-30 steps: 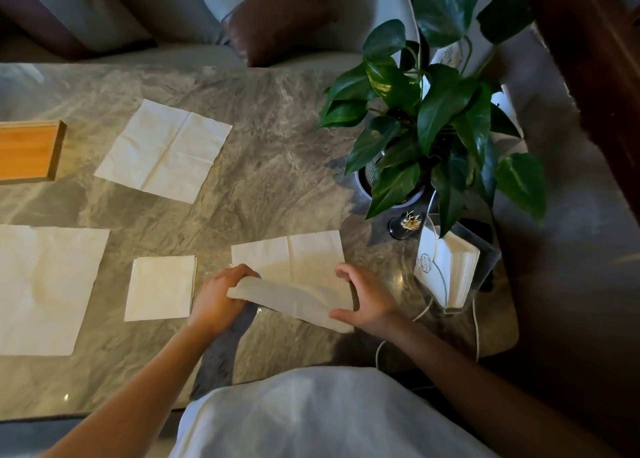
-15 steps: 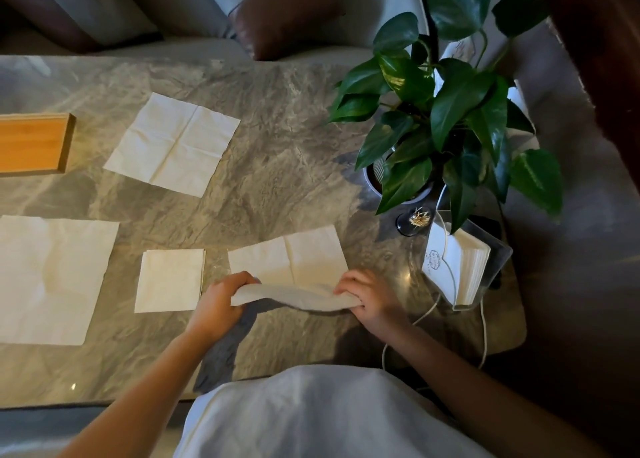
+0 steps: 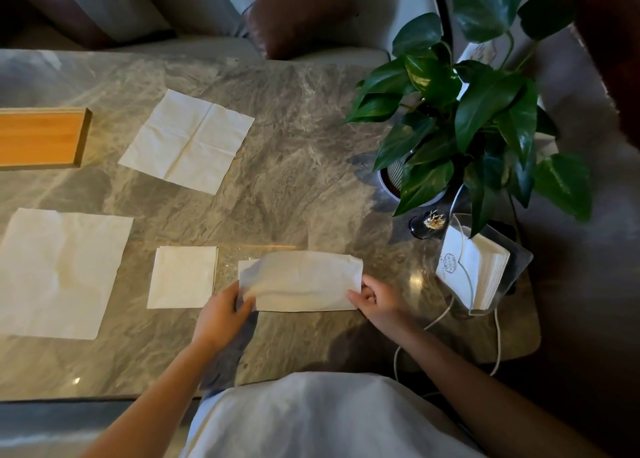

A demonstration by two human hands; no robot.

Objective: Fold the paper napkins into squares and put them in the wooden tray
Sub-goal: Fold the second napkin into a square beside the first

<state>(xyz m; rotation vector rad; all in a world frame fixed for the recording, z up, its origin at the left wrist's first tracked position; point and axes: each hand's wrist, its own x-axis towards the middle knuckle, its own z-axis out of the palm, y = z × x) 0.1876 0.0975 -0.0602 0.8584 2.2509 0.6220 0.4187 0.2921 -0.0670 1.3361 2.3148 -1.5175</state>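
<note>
Seemingly, left hand (image 3: 221,315) and right hand (image 3: 378,300) pinch napkin (image 3: 304,281).

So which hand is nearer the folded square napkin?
Left. The left hand sits just right of the square napkin; the right hand is farther right, past the half-folded napkin.

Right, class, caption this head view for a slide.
A half-folded napkin held by the left hand and right hand on the table, beside one folded square, two open napkins and the wooden tray.
</note>
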